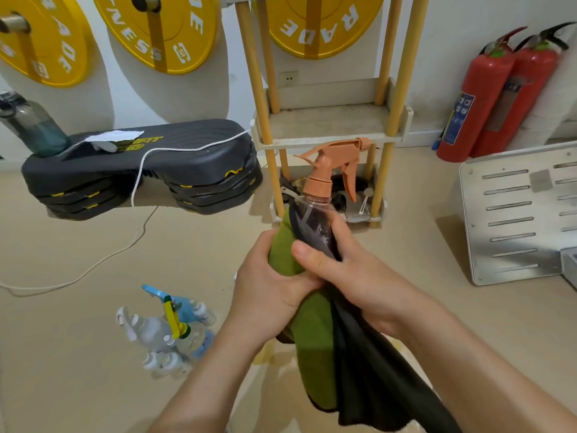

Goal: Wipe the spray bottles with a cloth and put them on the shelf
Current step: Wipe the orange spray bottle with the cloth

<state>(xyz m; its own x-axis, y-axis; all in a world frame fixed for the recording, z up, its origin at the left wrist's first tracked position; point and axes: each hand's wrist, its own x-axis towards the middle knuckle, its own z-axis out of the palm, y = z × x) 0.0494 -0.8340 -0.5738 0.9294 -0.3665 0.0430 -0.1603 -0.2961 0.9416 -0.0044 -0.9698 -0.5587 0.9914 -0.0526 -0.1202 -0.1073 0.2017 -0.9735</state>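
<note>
Wiping underway: left hand (268,276) grips green-and-black cloth (315,348) round clear plastic spray bottle w/ orange trigger head (315,220); right hand (346,273) clamps bottle body, mid-air in front of pale shelf w/ yellow posts (327,123). Est. early stage: no bottle seen shelved; cluster of other spray bottles (168,332) on floor (78,245).

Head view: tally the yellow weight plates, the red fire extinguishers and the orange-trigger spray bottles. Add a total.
Yellow weight plates: 3
Red fire extinguishers: 2
Orange-trigger spray bottle: 1
Total: 6
</note>
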